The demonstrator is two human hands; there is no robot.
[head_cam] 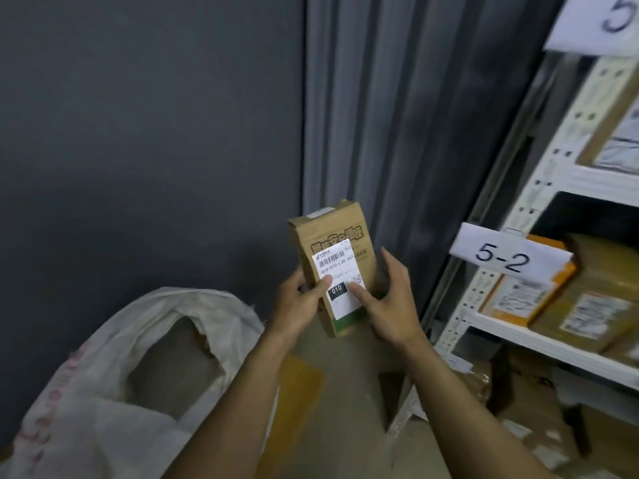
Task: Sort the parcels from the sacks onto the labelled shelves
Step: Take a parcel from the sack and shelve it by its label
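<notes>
A small brown cardboard parcel (pixel 337 243) with a white shipping label marked "010" is held upright in front of me. My left hand (pixel 297 302) grips its lower left edge, thumb lying on the label. My right hand (pixel 390 302) holds the lower right side, thumb pressed on the label and fingers behind the box. A white woven sack (pixel 114 368) lies open at lower left. The white metal shelf unit (pixel 511 326) stands at right with a paper tag reading "5-2" (pixel 501 259).
Several brown and orange parcels (pixel 553 299) sit on the 5-2 shelf, and more boxes (pixel 539 402) lie on the level beneath. Another tag starting with "5" (pixel 608 19) hangs at top right. A dark wall and grey curtain (pixel 397 98) stand behind.
</notes>
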